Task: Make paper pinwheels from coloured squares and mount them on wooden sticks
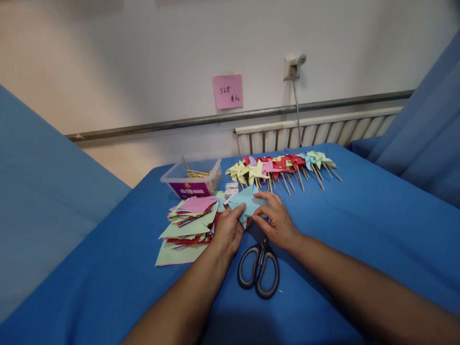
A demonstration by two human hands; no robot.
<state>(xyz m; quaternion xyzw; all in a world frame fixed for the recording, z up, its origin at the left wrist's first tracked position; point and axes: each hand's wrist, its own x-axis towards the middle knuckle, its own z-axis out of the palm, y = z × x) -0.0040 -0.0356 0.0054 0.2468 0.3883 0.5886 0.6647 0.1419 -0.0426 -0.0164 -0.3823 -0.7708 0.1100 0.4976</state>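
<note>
A light blue square of paper [248, 197] is held up over the table, turned corner-up, with slits visible near its corners. My left hand [230, 227] grips its lower left side, the thumb lying on top. My right hand [276, 218] has its fingers closed at the paper's right edge. Just below the hands lie scissors [265, 270] with black and grey handles; their blades are hidden under the hands. Left of my left hand is a stack of coloured paper sheets [192, 225] in pink, green, yellow and red.
Finished paper pinwheels [280, 165] on sticks lie in a row at the back. A clear plastic box [215, 175] holds several thin sticks [197, 174]. Blue cloth covers the table [359, 239]. Behind are a metal rail [179, 123], a radiator [323, 132] and a pink note [227, 92].
</note>
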